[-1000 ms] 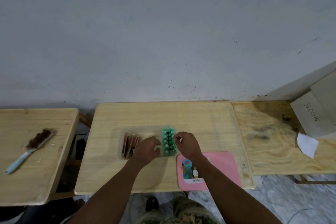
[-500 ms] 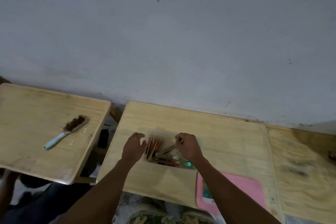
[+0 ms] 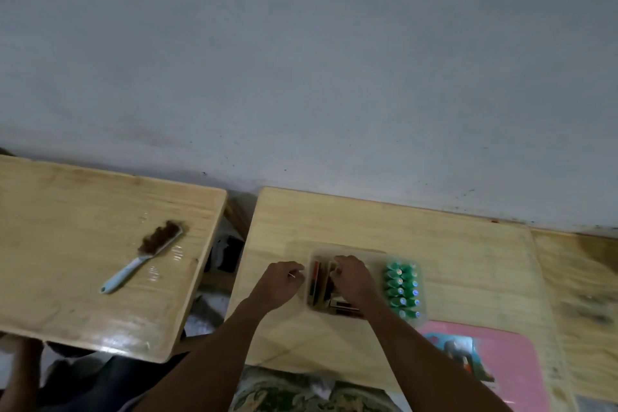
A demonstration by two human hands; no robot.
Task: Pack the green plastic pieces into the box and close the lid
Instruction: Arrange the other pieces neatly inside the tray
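A clear plastic box (image 3: 347, 249) sits mid-table. Several green plastic pieces (image 3: 403, 289) stand upright in rows in its right part. Red and brown sticks (image 3: 316, 281) lie in its left part. My right hand (image 3: 354, 281) reaches down into the box over those sticks, its curled fingers pinching a tan stick. My left hand (image 3: 281, 283) is at the box's left wall with its fingers curled against the rim. The pink lid (image 3: 511, 361) lies flat on the table, right of my right forearm.
A second wooden table stands to the left, with a light-blue brush (image 3: 147, 256) on it. Another person's hand (image 3: 20, 365) shows below that table's near edge. A grey wall runs close behind both tables. Rough plywood (image 3: 582, 281) adjoins on the right.
The view has swung left. My left hand moved out of the box to its left wall. My right hand shifted from the green pieces to the sticks on the left.
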